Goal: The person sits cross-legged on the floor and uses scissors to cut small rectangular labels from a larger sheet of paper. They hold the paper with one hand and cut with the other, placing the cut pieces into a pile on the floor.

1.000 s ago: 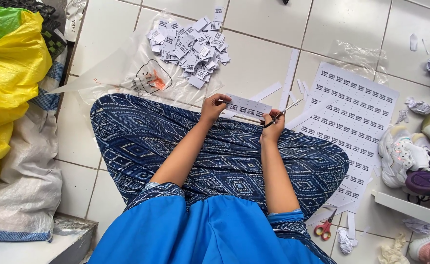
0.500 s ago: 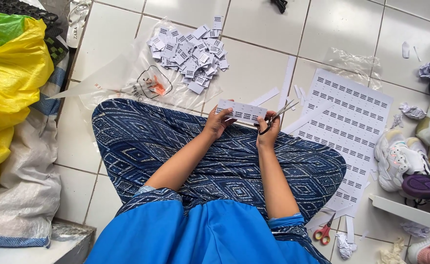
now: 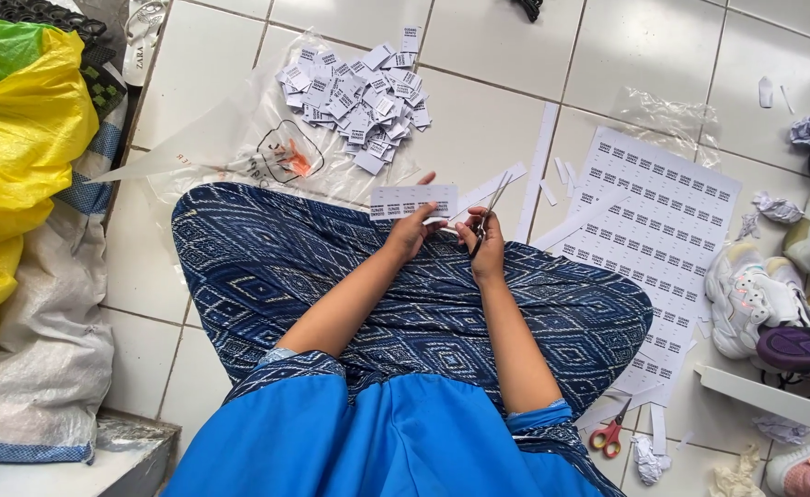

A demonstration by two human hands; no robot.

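White floor tiles [image 3: 488, 120] fill the scene, with the person sitting cross-legged on them in blue patterned trousers and a bright blue top. Over the lap, the left hand [image 3: 411, 232] pinches a short strip of printed labels [image 3: 413, 200] between thumb and fingers, the strip sticking out toward the far side. Just right of it, the right hand [image 3: 486, 247] is curled closed around a small pair of scissors [image 3: 484, 221], whose blades point at the strip's right end; whether the blades are parted is too small to tell.

Far left of the hands, a pile of cut labels [image 3: 359, 97] lies on a clear plastic bag [image 3: 239, 152]. To the right, a large printed label sheet [image 3: 653, 230] lies flat, its near edge hidden under the knee, with loose paper strips [image 3: 541, 166] between it and the hands. A red-handled pair of scissors [image 3: 609, 434] lies near the right knee, beside crumpled paper scraps [image 3: 649, 460]. A yellow plastic bag [image 3: 18, 156] and a white woven sack [image 3: 41, 359] crowd the left edge. Shoes [image 3: 759, 294] are heaped at the right edge, partly cut off by the frame.
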